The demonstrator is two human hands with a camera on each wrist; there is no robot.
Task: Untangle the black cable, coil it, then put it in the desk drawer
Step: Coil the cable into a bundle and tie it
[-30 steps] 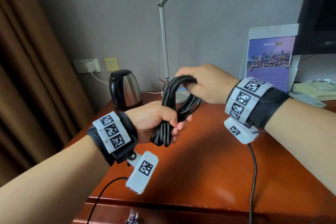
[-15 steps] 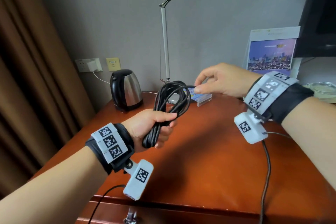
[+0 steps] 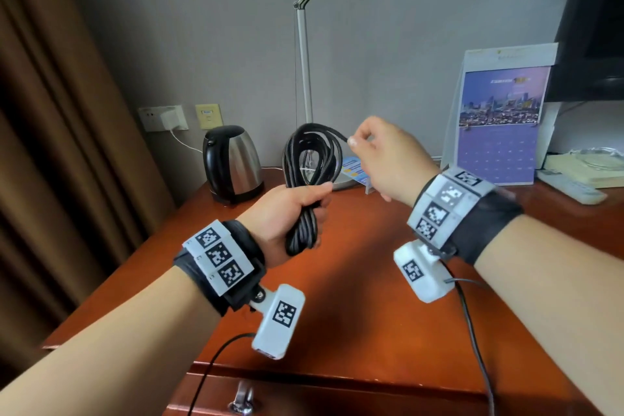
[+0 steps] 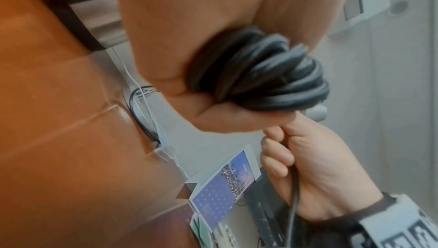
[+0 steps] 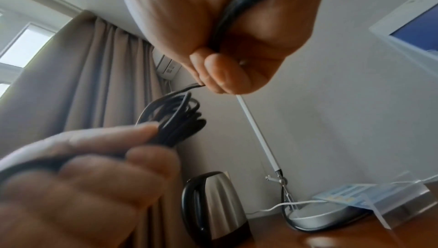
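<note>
We've moved our right hand [image 3: 381,159] off the loops to pinch the cable [image 3: 304,186] end, left hand [image 3: 287,213] fisted around the coil: coiling nearly done, drawer [image 3: 304,395] next.

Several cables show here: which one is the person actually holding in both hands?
The thick black coiled cable: left hand grips the bundle, right hand pinches its free end. The thin wrist-camera leads merely hang.

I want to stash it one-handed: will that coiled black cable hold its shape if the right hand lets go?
Probably mostly: the left hand grips the black cable mid-bundle. The loops look springy, so the strand the right hand pinches would likely flop loose.
</note>
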